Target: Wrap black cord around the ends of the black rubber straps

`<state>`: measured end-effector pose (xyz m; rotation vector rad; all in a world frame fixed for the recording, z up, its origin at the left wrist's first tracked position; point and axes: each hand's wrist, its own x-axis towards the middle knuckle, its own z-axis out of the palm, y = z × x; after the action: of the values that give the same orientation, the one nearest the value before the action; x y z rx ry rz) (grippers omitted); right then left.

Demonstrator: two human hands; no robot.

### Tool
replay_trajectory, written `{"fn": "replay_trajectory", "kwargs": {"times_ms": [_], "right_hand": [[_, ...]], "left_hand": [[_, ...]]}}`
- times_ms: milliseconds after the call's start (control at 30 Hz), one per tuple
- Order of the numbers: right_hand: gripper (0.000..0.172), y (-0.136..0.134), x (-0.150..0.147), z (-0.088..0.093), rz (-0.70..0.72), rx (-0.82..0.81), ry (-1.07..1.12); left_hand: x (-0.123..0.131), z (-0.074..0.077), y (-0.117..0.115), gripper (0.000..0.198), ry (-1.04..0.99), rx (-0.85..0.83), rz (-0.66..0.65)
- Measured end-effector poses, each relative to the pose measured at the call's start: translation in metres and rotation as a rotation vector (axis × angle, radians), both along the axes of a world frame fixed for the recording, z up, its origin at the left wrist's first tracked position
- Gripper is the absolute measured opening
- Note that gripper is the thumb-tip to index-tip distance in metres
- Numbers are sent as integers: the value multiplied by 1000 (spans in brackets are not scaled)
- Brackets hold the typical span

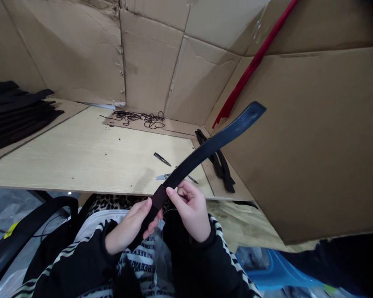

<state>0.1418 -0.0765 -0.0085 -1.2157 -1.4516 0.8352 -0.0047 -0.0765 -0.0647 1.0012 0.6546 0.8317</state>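
A long black strap (202, 154) slants up and to the right above the near edge of the table, its far end rounded and bent. Around its lower part sits a dark brown band (159, 197). My left hand (129, 225) grips the strap just below this band, thumb on top and fingers underneath. My right hand (191, 209) is closed at the band's upper edge, its thumb pressing there and its other fingers curled. A thin pale thread (169, 210) hangs beneath my hands. Whether a needle is between the right fingers is hidden.
On the wooden table (81, 153) lie thread snips (163, 177) and a small dark pointed tool (162, 159). Tangled dark threads (139, 118) lie at the back. Black strips (15, 111) are piled left, more straps (222, 167) right. Cardboard walls (313, 136) enclose the table.
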Motion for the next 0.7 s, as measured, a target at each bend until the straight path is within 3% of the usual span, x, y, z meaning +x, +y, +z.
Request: {"fn": "replay_trajectory", "kwargs": {"times_ms": [267, 367, 433, 500, 567, 600, 633, 700], "right_hand": [[30, -2, 3, -5, 22, -16, -35], [41, 0, 6, -6, 140, -48, 24], [53, 3, 8, -6, 285, -104, 80], [57, 5, 10, -5, 395, -128, 95], [51, 7, 12, -3, 412, -105, 77], [48, 8, 12, -3, 379, -83, 76], [45, 8, 13, -2, 320, -57, 79], [38, 8, 14, -1, 132, 2, 65]], "left_hand": [[-1, -1, -3, 56, -86, -84, -102], [-4, -2, -4, 53, -97, -176, -160], [-6, -4, -3, 57, -174, -266, -314], [-8, -7, 0, 59, -323, -345, -561], [-9, -9, 4, 59, -463, -382, -765], [-8, -9, 6, 60, -479, -372, -797], [-8, -8, 7, 62, -442, -336, -771], [-6, -3, 6, 61, -230, -167, -570]]}}
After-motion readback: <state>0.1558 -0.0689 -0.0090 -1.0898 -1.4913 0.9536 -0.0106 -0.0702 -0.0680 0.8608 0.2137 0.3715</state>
